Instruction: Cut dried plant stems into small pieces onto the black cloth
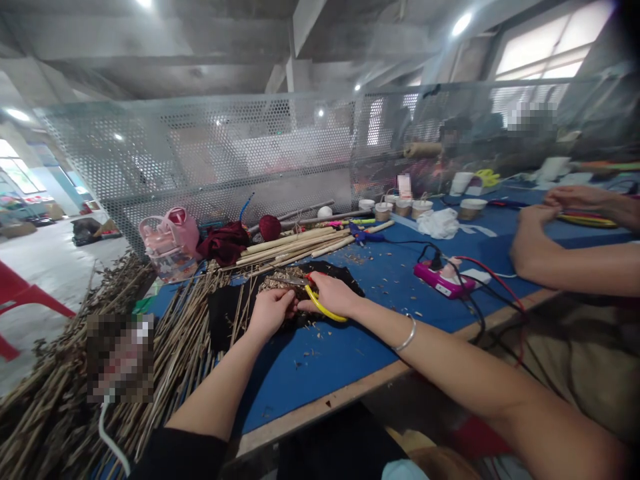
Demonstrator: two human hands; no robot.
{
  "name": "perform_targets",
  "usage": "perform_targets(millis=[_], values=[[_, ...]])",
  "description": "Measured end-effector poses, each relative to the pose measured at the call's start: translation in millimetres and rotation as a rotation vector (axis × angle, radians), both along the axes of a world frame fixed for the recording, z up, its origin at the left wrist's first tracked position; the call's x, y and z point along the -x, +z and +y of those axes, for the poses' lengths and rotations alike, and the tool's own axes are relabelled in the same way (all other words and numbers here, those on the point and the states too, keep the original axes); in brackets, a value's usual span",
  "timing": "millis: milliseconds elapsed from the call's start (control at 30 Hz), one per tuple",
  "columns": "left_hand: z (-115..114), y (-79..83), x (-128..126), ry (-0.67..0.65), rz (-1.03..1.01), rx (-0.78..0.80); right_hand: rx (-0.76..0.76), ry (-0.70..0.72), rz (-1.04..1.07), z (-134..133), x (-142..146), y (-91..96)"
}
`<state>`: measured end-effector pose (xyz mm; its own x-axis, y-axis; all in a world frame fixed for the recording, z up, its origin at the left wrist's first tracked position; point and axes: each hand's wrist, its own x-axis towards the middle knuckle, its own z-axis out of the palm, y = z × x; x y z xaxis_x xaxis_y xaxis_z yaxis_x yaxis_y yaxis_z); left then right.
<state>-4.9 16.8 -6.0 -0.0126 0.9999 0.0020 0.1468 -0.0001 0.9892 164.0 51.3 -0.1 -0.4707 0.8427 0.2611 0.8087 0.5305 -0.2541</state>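
Note:
My right hand [330, 295] is closed around a pair of scissors [327, 310] with a large yellow handle loop; a bit of red shows by the fingers. Their metal blades point left, over a heap of short cut stem pieces [280, 283]. Close beside it, my left hand [273, 311] has its fingers pinched together, and what lies between them is too small to make out. Both hands are over a black cloth [217, 317] on the blue table. Thin dry stalks [187, 320] lie just left of my left hand.
Pale sticks [295, 243], a blue glue gun [365, 235] and a dark red yarn ball [269, 227] lie behind. A pink bottle [173, 243] stands back left. A purple power strip [443, 279] with cables sits right, near a co-worker's forearms [560, 260]. A perforated metal screen [225, 153] borders the table.

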Motion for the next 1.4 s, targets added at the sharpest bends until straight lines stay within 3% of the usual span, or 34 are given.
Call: perform_targets(millis=[200, 600, 933, 1400], values=[[-1.6, 0.8, -2.6, -0.032, -0.112, 0.018, 0.04, -0.048, -0.042, -0.2, 3.3, 1.1], [-0.1, -0.7, -1.5, 0.022, -0.106, 0.077, 0.096, -0.116, -0.129, -2.4, 3.8, 6.2], [-1.1, 3.2, -1.2, 0.049, -0.176, 0.101, 0.022, -0.144, -0.125, 2.8, 2.9, 3.0], [1.8, -5.0, -3.9, 0.037, -0.197, 0.049, -0.064, 0.012, 0.007, -2.6, 3.1, 4.5]])
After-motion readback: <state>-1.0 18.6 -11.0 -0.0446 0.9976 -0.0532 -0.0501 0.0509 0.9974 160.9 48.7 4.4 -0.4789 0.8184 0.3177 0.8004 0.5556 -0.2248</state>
